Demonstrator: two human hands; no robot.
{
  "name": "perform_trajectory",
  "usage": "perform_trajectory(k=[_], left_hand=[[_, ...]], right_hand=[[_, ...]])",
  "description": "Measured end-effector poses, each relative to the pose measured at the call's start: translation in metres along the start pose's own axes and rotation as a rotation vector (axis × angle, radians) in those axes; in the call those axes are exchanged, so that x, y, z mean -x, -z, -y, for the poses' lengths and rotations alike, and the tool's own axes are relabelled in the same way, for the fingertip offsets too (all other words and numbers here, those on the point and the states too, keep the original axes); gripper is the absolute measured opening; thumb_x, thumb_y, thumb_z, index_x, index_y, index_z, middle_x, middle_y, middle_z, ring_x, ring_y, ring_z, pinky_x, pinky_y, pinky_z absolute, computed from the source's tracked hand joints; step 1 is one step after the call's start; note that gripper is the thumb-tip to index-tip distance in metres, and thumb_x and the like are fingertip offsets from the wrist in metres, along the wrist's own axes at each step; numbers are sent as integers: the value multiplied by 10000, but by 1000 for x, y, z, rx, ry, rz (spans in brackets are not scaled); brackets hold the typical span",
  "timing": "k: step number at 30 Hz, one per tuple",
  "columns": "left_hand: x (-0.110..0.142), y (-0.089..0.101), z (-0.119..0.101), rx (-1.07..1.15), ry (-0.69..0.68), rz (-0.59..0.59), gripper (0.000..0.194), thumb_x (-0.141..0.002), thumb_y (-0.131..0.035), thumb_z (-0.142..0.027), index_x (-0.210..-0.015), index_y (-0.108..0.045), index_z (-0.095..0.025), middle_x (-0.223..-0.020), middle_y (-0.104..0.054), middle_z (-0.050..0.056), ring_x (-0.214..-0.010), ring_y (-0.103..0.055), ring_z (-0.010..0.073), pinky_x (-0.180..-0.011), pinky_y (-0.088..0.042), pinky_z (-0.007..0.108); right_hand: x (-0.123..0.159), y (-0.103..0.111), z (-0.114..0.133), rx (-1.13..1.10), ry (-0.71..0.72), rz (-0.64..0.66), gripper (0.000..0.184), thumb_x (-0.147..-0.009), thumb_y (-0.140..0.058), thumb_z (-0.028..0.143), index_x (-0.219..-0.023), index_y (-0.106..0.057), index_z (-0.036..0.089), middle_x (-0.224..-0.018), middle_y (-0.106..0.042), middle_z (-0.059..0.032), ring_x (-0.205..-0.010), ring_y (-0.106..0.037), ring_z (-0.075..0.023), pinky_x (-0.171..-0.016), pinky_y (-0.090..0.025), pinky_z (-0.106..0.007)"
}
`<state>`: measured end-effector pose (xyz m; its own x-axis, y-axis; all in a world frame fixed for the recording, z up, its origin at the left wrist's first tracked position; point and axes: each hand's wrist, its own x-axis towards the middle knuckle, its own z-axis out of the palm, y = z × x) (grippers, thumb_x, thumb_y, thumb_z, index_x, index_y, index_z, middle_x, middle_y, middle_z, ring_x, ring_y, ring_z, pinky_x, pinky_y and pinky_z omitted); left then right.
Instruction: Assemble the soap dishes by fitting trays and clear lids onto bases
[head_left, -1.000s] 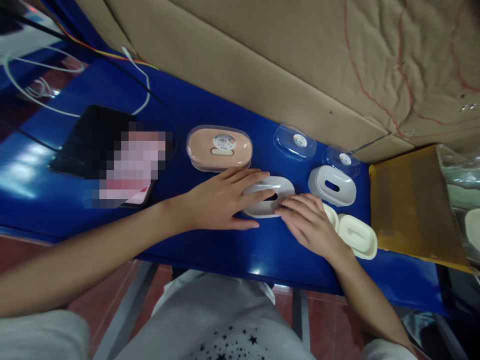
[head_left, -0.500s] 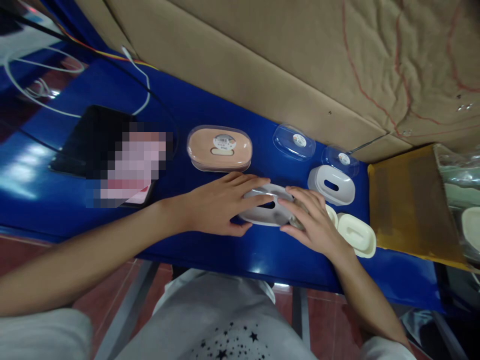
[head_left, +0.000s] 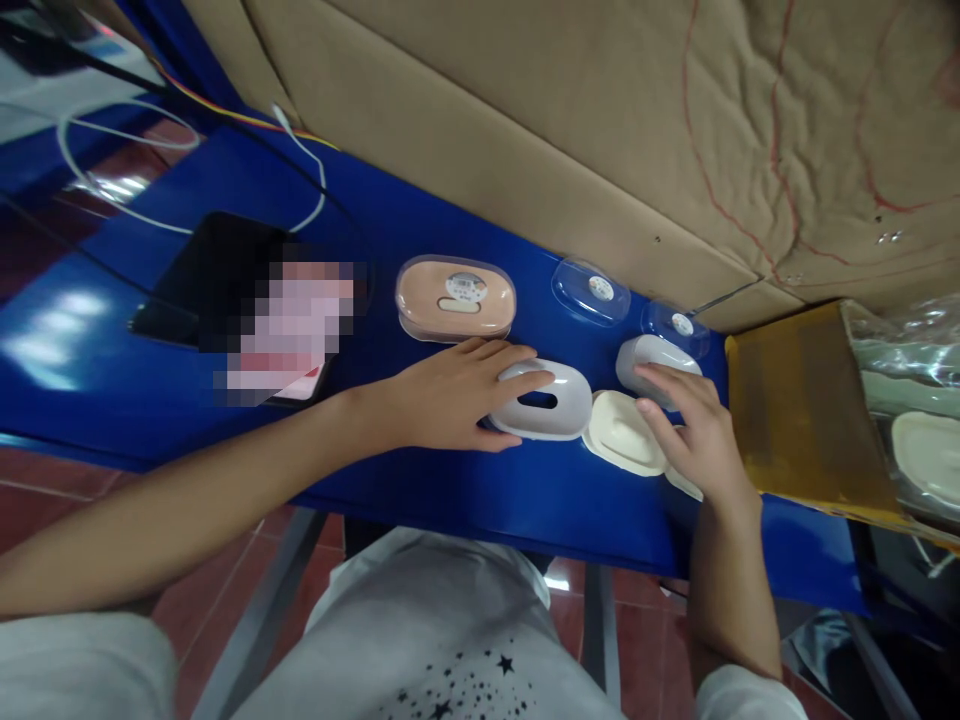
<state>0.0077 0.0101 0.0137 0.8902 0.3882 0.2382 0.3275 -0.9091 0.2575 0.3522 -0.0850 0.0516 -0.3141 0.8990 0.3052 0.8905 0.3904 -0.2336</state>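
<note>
A pale grey oval dish with a dark slot [head_left: 574,400] rests on the blue table. My left hand [head_left: 465,395] grips its left end, thumb at the near rim and fingers along the far side. Over to the right, my right hand [head_left: 697,430] is open, fingers spread. Its fingertips reach over a second grey dish [head_left: 637,358], partly covered by them; whether they touch it I cannot tell. Below that hand lie a cream oval insert [head_left: 624,435] and another cream piece [head_left: 681,478], mostly hidden by the wrist.
Behind my left hand stands a peach oval box [head_left: 420,297] under a clear labelled cover. Two clear lids [head_left: 581,300] lie along the cardboard wall [head_left: 487,120]. An open carton [head_left: 810,410] bounds the right side. Left are a black device with a blurred screen [head_left: 202,270] and a white cable [head_left: 324,190].
My right hand has left the near grey dish and moved right, toward the second one. The cream insert it was covering shows now. My left hand stays on its dish.
</note>
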Motion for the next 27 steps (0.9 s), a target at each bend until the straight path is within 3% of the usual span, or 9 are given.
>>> perform_trajectory(k=[9,13,17,23,27], left_hand=[[0,-4,7,12,12,-22,681,-1004,-778,-468,-1562,-518,-176,-1616,-534,220,-1488,-554,419,-1222,-471,542],[1,-4,8,29,6,-81,634,-1027,-750,-462,-1541,-523,-168,-1629,-522,225,-1485,-559,410,-1216,-486,542],[1,-6,9,41,-13,-85,654,-1015,-772,-470,-1541,-529,-167,-1635,-521,229,-1499,-546,419,-1230,-478,561],[-1,-5,10,82,-20,-85,675,-981,-815,-479,-1532,-559,-184,-1643,-528,218,-1489,-559,419,-1253,-457,593],[0,-4,6,76,-61,-80,695,-999,-787,-525,-1553,-538,-187,-1641,-533,218,-1466,-579,411,-1256,-456,601]], right_hand=[[2,-5,-1,-43,-55,190,363,-1100,-629,430,-1425,-687,278,-1394,-781,-100,-1315,-727,-333,-1132,-550,-551],[9,15,-3,-122,-115,259,465,-1050,-699,499,-1476,-651,320,-1484,-734,-84,-1384,-688,-348,-1180,-542,-573],[29,32,-21,-210,-232,360,601,-986,-761,539,-1535,-597,361,-1579,-666,-74,-1421,-665,-371,-1175,-568,-587],[44,18,-47,-120,-310,467,682,-952,-782,508,-1580,-559,358,-1600,-640,-101,-1430,-645,-422,-1171,-541,-700],[37,6,-35,-146,-225,445,591,-1025,-707,422,-1589,-548,345,-1595,-634,-88,-1442,-637,-360,-1199,-539,-633]])
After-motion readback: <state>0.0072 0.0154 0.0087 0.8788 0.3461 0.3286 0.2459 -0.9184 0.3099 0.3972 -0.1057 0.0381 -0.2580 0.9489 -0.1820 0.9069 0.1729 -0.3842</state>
